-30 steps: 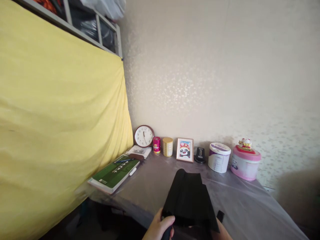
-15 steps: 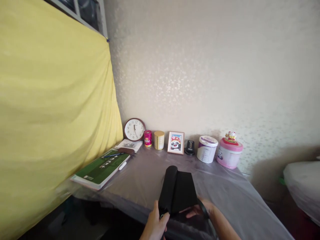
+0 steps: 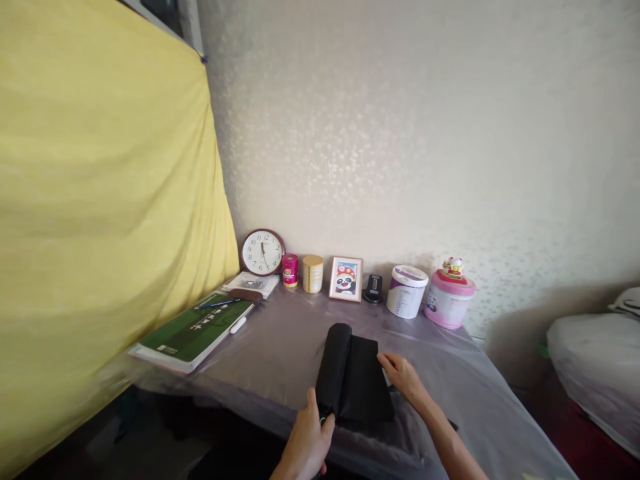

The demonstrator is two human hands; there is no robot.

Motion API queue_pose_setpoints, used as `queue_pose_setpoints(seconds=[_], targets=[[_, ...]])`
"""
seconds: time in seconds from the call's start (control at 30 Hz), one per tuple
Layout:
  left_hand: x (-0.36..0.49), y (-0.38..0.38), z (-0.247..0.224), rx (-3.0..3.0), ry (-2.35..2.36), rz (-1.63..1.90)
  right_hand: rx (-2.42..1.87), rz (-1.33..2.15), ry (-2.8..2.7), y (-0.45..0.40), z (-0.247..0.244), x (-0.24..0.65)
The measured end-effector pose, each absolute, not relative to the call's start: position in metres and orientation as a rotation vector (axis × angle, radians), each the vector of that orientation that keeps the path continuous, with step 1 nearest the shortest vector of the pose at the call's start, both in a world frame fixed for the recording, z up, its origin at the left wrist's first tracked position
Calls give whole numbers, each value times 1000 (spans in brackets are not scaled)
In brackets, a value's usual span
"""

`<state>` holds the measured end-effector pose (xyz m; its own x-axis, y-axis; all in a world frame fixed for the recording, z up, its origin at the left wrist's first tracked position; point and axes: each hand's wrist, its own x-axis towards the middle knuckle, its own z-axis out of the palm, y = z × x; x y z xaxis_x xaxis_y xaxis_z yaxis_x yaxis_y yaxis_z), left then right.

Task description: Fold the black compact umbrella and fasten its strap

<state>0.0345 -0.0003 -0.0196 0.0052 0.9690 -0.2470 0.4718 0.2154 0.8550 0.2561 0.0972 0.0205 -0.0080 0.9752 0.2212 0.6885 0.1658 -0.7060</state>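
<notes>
A black fabric bundle, rolled along its left side with a flat flap on the right, is held over the near part of the table. My left hand grips the lower end of the roll, thumb on top. My right hand pinches the flap's right edge near its upper corner. Part of a dark strap shows beside the right forearm; the rest is hidden.
Along the wall stand a clock, pink can, yellow tin, picture frame, black object, white tub and pink tub. A green book lies left.
My right hand has moved up from beneath the flap to its right edge and closed on it. The flap lies flatter. My left hand keeps its hold; the view has shifted slightly.
</notes>
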Motion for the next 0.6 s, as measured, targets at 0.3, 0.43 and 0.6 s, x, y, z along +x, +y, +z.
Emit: queue_pose_setpoints(seconds=[0.3, 0.43, 0.6], targets=[[34, -1, -16, 1381, 1599, 701, -1627, 659, -1600, 102, 14, 242], [34, 0, -15, 1378, 1591, 705, -1375, 892, -1569, 109, 23, 227], [36, 1, -17, 1379, 1594, 722, -1362, 871, -1567, 124, 34, 185]])
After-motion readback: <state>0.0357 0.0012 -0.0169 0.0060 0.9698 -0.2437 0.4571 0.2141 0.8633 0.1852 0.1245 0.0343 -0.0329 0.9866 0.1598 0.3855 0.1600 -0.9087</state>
